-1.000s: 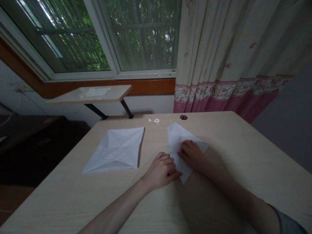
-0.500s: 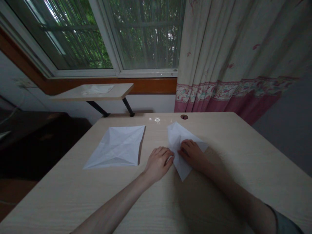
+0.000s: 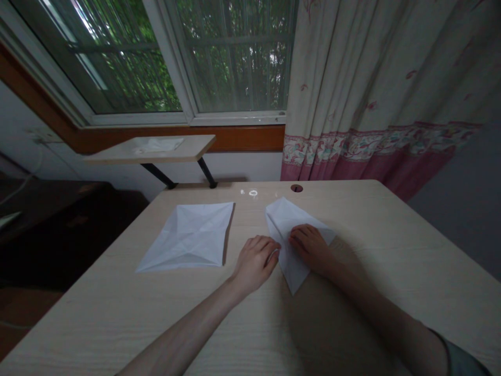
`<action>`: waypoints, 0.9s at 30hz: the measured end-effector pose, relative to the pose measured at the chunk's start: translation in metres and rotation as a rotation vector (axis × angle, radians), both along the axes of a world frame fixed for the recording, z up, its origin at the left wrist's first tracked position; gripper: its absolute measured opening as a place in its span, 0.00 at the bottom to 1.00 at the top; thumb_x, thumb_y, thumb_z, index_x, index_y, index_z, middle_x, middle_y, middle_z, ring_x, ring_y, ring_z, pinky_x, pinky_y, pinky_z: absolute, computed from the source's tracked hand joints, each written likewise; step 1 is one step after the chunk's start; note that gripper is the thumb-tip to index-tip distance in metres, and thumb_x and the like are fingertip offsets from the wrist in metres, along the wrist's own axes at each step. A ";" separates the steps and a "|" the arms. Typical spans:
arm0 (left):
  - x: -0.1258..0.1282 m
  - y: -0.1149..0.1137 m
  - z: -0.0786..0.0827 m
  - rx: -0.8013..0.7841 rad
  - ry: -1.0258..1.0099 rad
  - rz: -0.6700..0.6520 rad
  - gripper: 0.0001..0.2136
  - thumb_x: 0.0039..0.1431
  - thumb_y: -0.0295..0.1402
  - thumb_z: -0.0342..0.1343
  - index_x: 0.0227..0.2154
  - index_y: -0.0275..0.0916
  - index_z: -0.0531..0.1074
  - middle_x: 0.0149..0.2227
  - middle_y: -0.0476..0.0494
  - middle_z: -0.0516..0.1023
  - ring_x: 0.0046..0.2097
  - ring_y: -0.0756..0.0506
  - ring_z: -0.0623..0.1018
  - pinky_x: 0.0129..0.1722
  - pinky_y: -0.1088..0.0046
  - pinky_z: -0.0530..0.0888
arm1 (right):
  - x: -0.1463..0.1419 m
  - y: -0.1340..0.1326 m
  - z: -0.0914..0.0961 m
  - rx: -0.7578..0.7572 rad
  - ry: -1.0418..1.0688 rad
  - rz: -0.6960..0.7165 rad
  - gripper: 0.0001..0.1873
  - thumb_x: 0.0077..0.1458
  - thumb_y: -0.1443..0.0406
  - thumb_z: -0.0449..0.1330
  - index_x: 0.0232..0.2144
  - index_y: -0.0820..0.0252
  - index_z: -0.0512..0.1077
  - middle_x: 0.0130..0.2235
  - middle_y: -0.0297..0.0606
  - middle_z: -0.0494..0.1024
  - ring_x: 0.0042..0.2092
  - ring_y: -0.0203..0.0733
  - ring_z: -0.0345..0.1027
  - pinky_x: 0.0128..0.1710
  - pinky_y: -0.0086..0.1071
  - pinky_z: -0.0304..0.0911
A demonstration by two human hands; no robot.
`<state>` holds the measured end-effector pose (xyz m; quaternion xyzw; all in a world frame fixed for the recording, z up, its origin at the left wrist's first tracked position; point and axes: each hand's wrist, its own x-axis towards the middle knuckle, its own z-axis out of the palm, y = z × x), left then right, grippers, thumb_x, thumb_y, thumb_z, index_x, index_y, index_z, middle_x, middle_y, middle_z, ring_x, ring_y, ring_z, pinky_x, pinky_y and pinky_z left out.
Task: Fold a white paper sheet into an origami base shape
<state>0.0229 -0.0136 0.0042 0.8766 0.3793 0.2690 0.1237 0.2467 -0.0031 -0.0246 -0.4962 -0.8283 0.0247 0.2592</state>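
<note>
A white sheet of paper point(image 3: 284, 215), partly folded, lies on the desk in front of me, one point towards me and one at the far side. A raised fold runs down its left side. My left hand point(image 3: 256, 261) pinches the left edge of this sheet between thumb and bent fingers. On top of the paper rests my right hand point(image 3: 311, 248), its fingers curled together and pressing near the fold; its fingertips partly hide the crease. To the left of my left hand a second white sheet point(image 3: 191, 235), creased and squarish, lies apart from both hands.
The pale wooden desk point(image 3: 219, 324) carries a raised shelf point(image 3: 191, 150) on black legs at the back left, with crumpled white material point(image 3: 160, 145) on it. A round cable hole point(image 3: 296, 188) sits near the back edge. Behind are a window point(image 3: 238, 62) and a curtain point(image 3: 352, 94).
The fold along the paper's left side stands out more, and its upper left edge has shifted slightly left. My right fingertips have moved a little to the right.
</note>
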 end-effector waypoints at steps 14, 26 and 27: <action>-0.006 -0.001 0.008 0.163 0.072 -0.142 0.14 0.66 0.33 0.52 0.52 0.45 0.74 0.57 0.41 0.73 0.55 0.38 0.71 0.54 0.55 0.66 | 0.004 0.003 -0.003 -0.021 0.156 -0.075 0.09 0.60 0.71 0.53 0.38 0.57 0.72 0.41 0.43 0.78 0.46 0.48 0.71 0.50 0.43 0.67; -0.006 -0.001 0.007 0.192 0.109 -0.147 0.09 0.64 0.38 0.56 0.43 0.43 0.76 0.63 0.42 0.68 0.61 0.36 0.64 0.61 0.50 0.57 | 0.009 0.006 -0.020 0.081 0.075 -0.197 0.12 0.61 0.70 0.53 0.42 0.56 0.75 0.51 0.44 0.78 0.55 0.52 0.69 0.59 0.56 0.56; -0.006 -0.001 0.008 0.205 0.103 -0.158 0.08 0.65 0.38 0.56 0.41 0.42 0.76 0.62 0.42 0.69 0.61 0.36 0.64 0.62 0.50 0.56 | 0.009 0.005 -0.021 0.079 0.065 -0.201 0.13 0.61 0.70 0.52 0.42 0.56 0.75 0.52 0.44 0.78 0.56 0.52 0.69 0.60 0.56 0.56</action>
